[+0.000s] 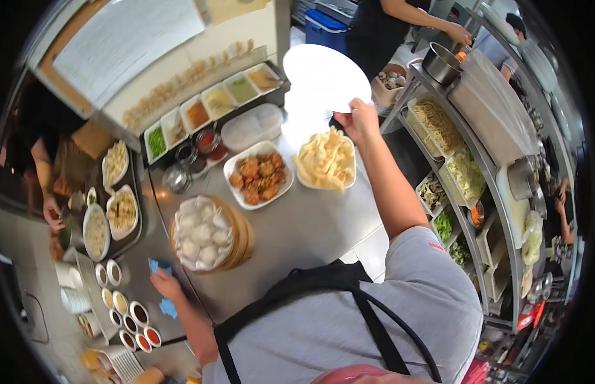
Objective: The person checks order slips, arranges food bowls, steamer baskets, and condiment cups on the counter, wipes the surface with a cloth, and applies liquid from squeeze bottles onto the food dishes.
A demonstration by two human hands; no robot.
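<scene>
A white plate point(326, 77) is in my right hand point(361, 120), whose fingers pinch its near rim; it is raised and tilted at the table's far right corner. Just below that hand stands a white bowl of pale fried crackers point(326, 160). My left hand point(166, 285) is closed on a blue cloth point(168, 308), which pokes out on both sides of it, low over the counter. Right of that hand stands a bamboo steamer point(243, 240) lined with paper and filled with white buns point(205, 233). A square dish of glazed fried pieces point(259, 178) sits between the steamer and the crackers.
Small sauce cups point(139, 313) cluster left of my left hand. A tray with filled bowls point(121, 211) lies beyond them. Condiment containers point(217, 102) line the back wall. Metal shelves point(432, 109) with noodles and vegetables rise at right. Another person's hand point(460, 33) reaches near a pot.
</scene>
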